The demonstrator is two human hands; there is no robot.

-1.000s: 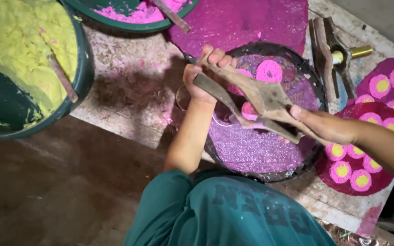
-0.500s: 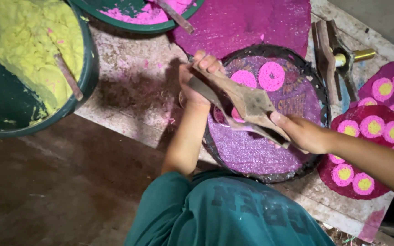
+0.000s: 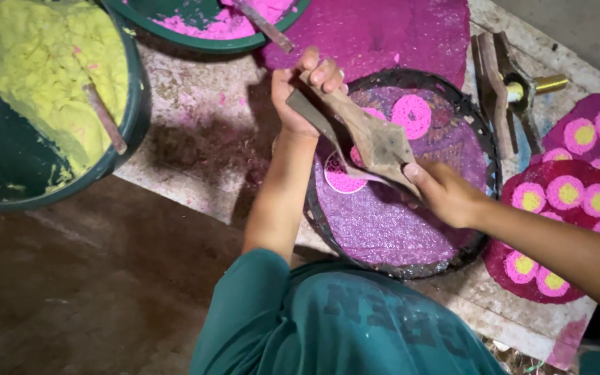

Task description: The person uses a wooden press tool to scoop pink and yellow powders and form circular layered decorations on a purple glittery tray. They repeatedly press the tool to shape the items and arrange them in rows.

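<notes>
Both hands have shifted: left hand (image 3: 307,94) and right hand (image 3: 446,194) are clenching the wooden press (image 3: 366,139), stamping pink discs (image 3: 411,116) onto the round tray (image 3: 397,236); next, probably squeezing evenly.

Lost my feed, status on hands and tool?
Both hands, left hand and right hand, grip wooden press. Over purple tray. Pink discs below. Nothing blocking.
</notes>
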